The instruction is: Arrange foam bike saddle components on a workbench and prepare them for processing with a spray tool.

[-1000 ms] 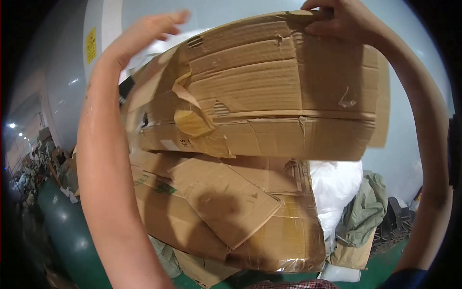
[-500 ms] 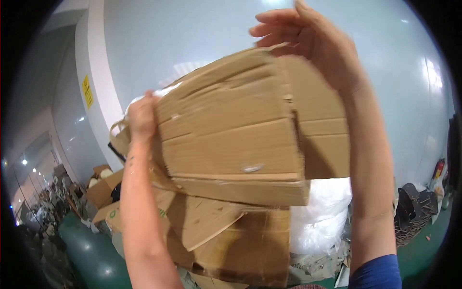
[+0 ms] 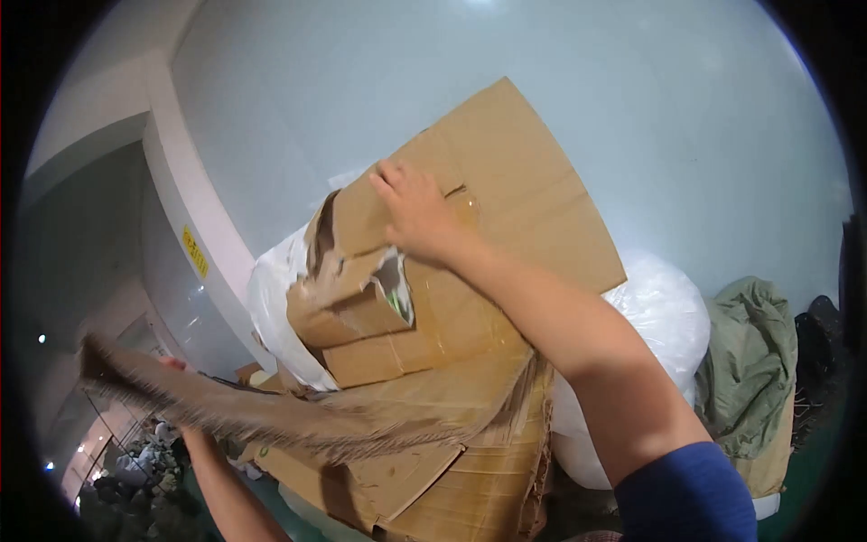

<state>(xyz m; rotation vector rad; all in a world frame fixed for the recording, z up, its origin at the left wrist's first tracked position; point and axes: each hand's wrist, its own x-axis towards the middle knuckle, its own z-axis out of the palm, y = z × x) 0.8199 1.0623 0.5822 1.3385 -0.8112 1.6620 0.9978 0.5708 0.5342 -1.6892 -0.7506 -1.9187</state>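
Note:
My left hand (image 3: 174,363) grips the far edge of a flattened cardboard sheet (image 3: 361,414) at the lower left; most of the hand is hidden behind it. That sheet is seen nearly edge-on, with a ragged, frayed side toward me. My right hand (image 3: 418,212) lies on a larger piece of cardboard (image 3: 524,172) that leans on the pile, its fingers spread over the surface and its thumb out of sight. Just below that hand, a torn, crumpled cardboard flap (image 3: 352,303) sticks out with a ragged hole.
White plastic bags (image 3: 655,312) bulge behind and right of the cardboard, another (image 3: 280,280) at its left. A green-grey cloth (image 3: 751,366) drapes at the right. More flattened cardboard (image 3: 488,479) lies below. A pale wall (image 3: 686,135) stands behind; a heap of scraps (image 3: 144,479) is at the lower left.
The cardboard sheet has swung down and left with my left hand. My right hand has come down from the upper right onto the leaning cardboard. The view has shifted.

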